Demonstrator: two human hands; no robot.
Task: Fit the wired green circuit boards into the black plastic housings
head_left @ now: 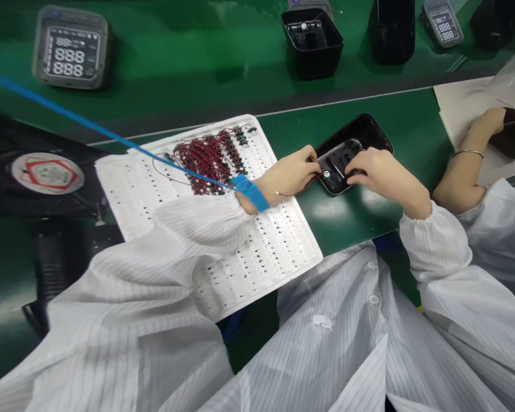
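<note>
casing [371,133] right of tray [129,189], wired parts [206,157] on tray, display unit [71,47] behind

Place: electronics assembly line
Signs: green conveyor belt [206,51], display units [71,48], white parts tray [278,246], blue antistatic wrist strap [251,191], striped cleanroom coats

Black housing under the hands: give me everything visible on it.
The black housing is a glossy, rounded-corner shell that looks like plastic, lying open side up on the green mat, tilted diagonally to the mat's edge. Inside sit a grey moulded insert and a small round silvery part. The left hand touches its near-left edge, where a thin red wire leads; the right hand rests fingers on its near side, hiding that part.
</note>
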